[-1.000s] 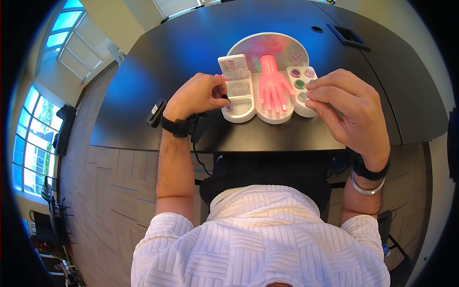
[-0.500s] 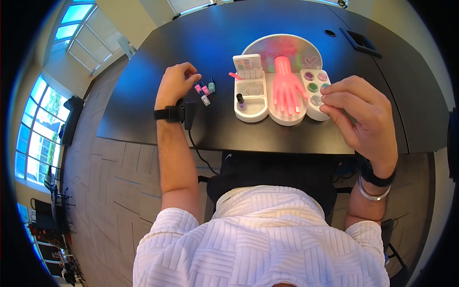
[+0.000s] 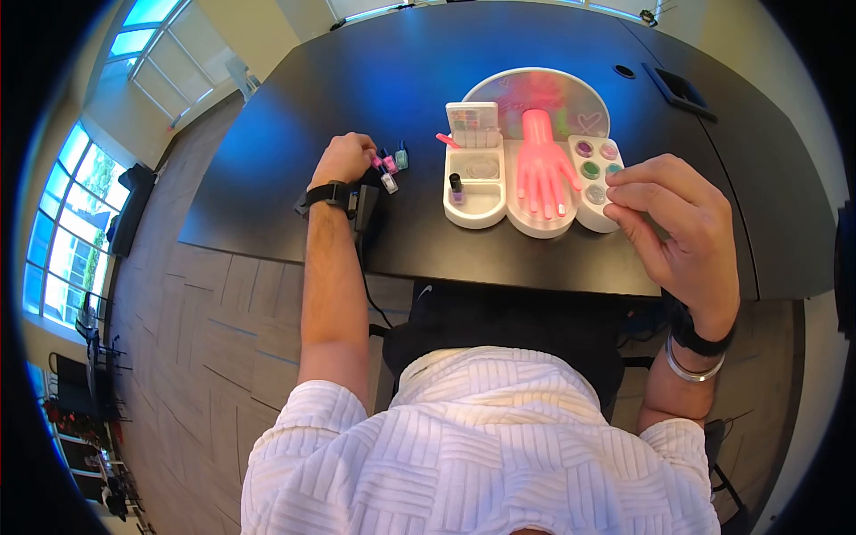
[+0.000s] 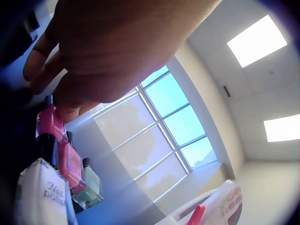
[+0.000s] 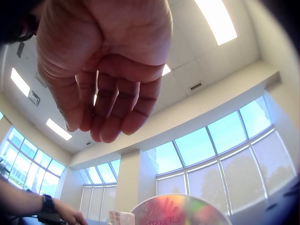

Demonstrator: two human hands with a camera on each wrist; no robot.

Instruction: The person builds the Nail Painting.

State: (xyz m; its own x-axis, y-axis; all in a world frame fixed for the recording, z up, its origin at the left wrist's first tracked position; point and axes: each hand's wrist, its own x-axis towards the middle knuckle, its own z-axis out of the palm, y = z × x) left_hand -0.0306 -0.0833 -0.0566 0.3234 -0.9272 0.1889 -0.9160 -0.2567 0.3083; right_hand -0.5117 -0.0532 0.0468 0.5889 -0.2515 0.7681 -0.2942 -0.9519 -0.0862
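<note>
My left hand (image 3: pixel 343 159) reaches to a small group of nail polish bottles on the dark table. In the left wrist view, its fingertips are beside the cap of a deep pink bottle (image 4: pixel 50 123). Close by stand another pink bottle (image 4: pixel 70 165), a mint bottle (image 4: pixel 89 187) and a whitish bottle (image 4: pixel 42 197). My right hand (image 3: pixel 678 223), loosely curled and holding nothing visible, hovers by the glitter pots of a white nail set (image 3: pixel 477 217). A pink model hand (image 3: pixel 542 169) lies in its middle. A black-capped purple bottle (image 3: pixel 457 190) leans in the left compartment.
Behind the model hand rises a rounded shiny panel (image 3: pixel 499 94). A clear lidded case (image 3: pixel 473 120) stands upright at the set's left, with a pink stick (image 3: pixel 446 140) beside it. A black cable (image 3: pixel 374 305) hangs from my left wrist past the table edge.
My left hand let go of the purple bottle in the set's compartment, moved left, then came in to the bottle group. The right hand stays by the pots.
</note>
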